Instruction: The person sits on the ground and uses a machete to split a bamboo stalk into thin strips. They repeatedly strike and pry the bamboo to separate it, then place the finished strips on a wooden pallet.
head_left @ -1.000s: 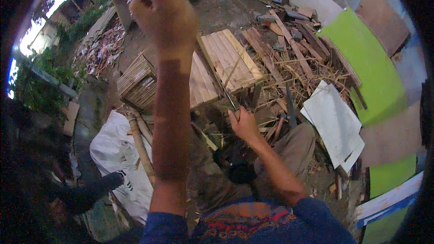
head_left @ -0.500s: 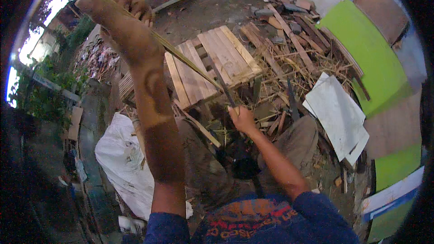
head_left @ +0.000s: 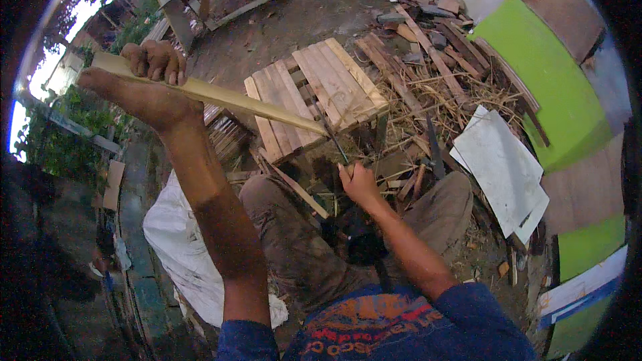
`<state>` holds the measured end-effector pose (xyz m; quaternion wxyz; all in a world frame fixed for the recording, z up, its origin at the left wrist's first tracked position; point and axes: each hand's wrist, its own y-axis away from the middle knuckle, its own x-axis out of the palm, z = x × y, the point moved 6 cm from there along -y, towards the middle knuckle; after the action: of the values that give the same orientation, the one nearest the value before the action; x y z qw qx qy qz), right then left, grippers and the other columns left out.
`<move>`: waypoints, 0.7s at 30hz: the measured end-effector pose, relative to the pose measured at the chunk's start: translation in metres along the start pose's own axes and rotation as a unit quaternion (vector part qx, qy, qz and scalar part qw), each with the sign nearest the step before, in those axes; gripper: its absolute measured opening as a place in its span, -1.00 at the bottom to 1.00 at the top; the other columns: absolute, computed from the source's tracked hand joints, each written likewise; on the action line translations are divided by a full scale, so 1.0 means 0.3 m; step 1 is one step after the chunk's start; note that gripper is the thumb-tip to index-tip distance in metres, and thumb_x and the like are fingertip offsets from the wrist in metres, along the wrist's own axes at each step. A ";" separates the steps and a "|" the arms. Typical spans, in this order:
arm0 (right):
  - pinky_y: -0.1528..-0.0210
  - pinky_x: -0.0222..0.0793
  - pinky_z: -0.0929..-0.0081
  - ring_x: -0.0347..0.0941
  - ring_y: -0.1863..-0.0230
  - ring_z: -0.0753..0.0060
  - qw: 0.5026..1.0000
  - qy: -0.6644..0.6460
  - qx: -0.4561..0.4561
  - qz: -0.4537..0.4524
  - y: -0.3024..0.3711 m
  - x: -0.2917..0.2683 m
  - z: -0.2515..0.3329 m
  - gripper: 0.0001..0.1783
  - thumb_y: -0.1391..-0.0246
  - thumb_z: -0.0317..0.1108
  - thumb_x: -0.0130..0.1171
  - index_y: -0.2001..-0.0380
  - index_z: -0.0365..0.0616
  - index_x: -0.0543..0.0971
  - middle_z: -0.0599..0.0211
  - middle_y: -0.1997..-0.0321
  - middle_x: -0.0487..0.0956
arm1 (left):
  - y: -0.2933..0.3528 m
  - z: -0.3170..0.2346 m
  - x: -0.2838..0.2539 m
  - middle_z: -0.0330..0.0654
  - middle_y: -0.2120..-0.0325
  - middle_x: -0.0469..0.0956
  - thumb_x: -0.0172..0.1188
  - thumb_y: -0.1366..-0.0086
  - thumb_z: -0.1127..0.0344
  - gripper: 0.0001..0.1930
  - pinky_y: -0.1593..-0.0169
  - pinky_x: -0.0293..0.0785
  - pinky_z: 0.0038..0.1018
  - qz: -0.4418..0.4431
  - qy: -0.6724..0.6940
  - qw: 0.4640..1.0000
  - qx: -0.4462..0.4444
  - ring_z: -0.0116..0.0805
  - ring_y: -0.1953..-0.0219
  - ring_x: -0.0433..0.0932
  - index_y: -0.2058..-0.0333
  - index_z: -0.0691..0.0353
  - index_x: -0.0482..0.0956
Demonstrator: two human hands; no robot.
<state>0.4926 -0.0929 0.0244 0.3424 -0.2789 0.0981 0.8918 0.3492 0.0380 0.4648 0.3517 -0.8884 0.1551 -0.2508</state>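
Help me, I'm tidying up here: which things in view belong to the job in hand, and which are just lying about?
In use:
pale strip in the left hand
thin tool in the right hand
slatted wooden stand beneath the strip

Seemingly lying about:
white sack
white sheets
scrap-wood pile
green panel

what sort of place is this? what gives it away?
Looks like an outdoor yard used for rough woodwork: a low slatted wooden bench, a scrap wood pile on bare ground, and greenery off left.
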 end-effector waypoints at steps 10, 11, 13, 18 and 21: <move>0.48 0.35 0.23 0.39 0.70 0.12 0.990 -0.095 -0.078 -0.062 0.049 -0.081 0.106 -0.54 -0.22 -0.10 0.15 0.54 -0.31 0.43 0.14 0.74 0.40 | -0.031 0.077 -0.039 -0.37 0.76 0.10 -0.32 -0.10 -0.71 -0.22 0.68 -0.07 -0.58 -0.029 -0.070 0.997 -0.005 -0.54 0.76 0.05 0.62 0.00 0.10; 0.49 0.34 0.24 0.37 0.71 0.14 0.995 -0.064 -0.063 -0.039 0.017 -0.046 0.015 -0.53 -0.22 -0.10 0.15 0.57 -0.31 0.42 0.14 0.75 0.38 | -0.037 0.081 -0.008 -0.37 0.76 0.10 -0.31 -0.10 -0.71 -0.22 0.68 -0.06 -0.58 -0.024 -0.056 0.998 -0.008 -0.54 0.76 0.06 0.62 0.00 0.10; 0.49 0.32 0.24 0.35 0.72 0.11 0.996 -0.078 -0.045 0.016 -0.033 -0.041 -0.008 -0.50 -0.22 -0.10 0.16 0.62 -0.30 0.39 0.13 0.77 0.35 | -0.032 0.063 0.005 -0.37 0.76 0.11 -0.31 -0.10 -0.71 -0.21 0.69 -0.04 -0.59 -0.060 -0.075 0.995 0.008 -0.54 0.76 0.07 0.62 0.01 0.12; 0.48 0.30 0.15 0.34 0.66 -0.04 0.988 -0.116 -0.057 0.087 -0.038 -0.095 0.082 -0.47 -0.21 -0.08 0.17 0.66 -0.28 0.37 0.03 0.74 0.34 | -0.052 0.063 -0.020 -0.36 0.76 0.13 -0.33 -0.16 -0.66 -0.23 0.68 0.02 -0.57 0.032 -0.037 0.997 0.055 -0.51 0.76 0.10 0.61 0.02 0.17; 0.48 0.30 0.17 0.39 0.62 0.01 0.993 -0.105 -0.039 0.021 -0.027 -0.107 0.101 -0.52 -0.21 -0.09 0.17 0.58 -0.28 0.41 0.08 0.72 0.38 | -0.074 0.093 -0.046 -0.35 0.76 0.15 -0.36 -0.21 -0.61 -0.25 0.67 0.08 -0.54 0.050 -0.012 0.993 0.103 -0.48 0.76 0.11 0.60 0.04 0.23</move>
<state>0.5047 -0.0935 0.0677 0.3209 -0.1945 0.0323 0.9264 0.3556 0.0750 0.4582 0.4555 -0.8413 0.1687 -0.2373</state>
